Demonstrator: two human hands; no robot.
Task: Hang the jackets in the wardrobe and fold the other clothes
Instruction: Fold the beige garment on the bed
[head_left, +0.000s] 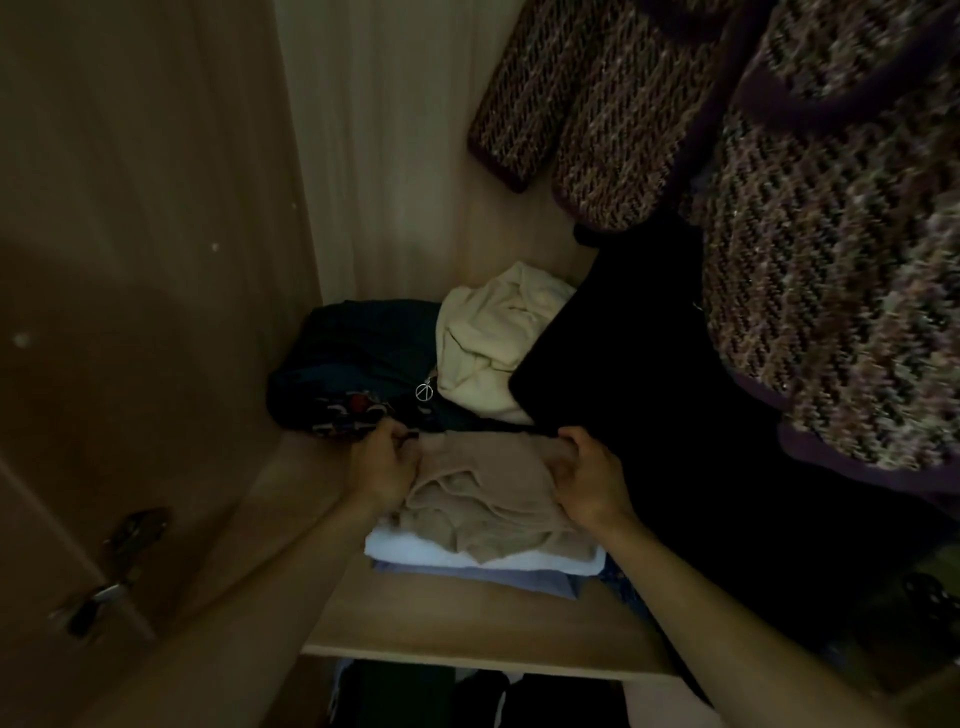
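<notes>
Left hand (387, 470) and right hand (592, 486) grip opposite edges of the rumpled beige knit garment (488, 488) — recommend smoothing it flat, edges squared to the folded white cloth (415, 552) beneath.

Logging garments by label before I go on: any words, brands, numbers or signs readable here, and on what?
No legible text anywhere.
Whitish print on the dark teal garment: too blurred to read.
Mark on the round silver pendant: lines in a circle, no letters.
</notes>
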